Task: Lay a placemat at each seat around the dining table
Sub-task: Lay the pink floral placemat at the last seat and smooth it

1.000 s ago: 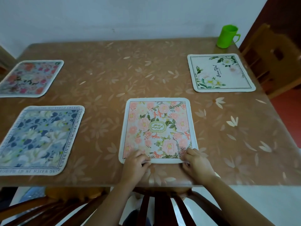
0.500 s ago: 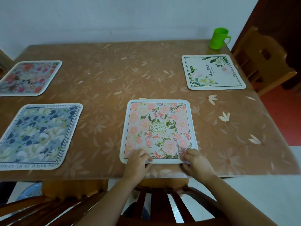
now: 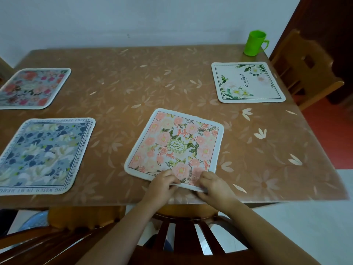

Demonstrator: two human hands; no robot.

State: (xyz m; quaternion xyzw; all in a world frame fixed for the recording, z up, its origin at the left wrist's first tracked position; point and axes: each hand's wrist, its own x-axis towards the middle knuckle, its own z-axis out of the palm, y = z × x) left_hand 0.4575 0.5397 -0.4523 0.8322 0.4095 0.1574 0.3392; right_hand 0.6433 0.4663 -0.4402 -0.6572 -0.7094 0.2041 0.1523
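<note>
Pink floral placemat (image 3: pixel 175 146) lies on the table (image 3: pixel 133 88) at the near-centre seat, skewed so its far-left corner points away and its near edge sits close to the table's front edge. Left hand (image 3: pixel 162 183) and right hand (image 3: pixel 214 183) both pinch that near edge, fingers curled over it; the edge between them looks slightly lifted, the rest lies flat.

Bare surface on all other sides of it. Blue floral placemat (image 3: pixel 44 155) is well apart to the left, near the front edge. Red-and-grey floral placemat (image 3: pixel 32 88) sits behind that one. White placemat (image 3: pixel 247 82) is far right, close to the right edge, with a green mug (image 3: pixel 255 43) just behind it at the back corner.

The tabletop is brown with a pale flower print and glossy. A dark slatted chair (image 3: pixel 191 236) is tucked under the front edge below the hands, and a light wooden chair (image 3: pixel 305 67) stands at the right side. Pale wall (image 3: pixel 133 20) behind, red floor (image 3: pixel 328 134) to the right.
</note>
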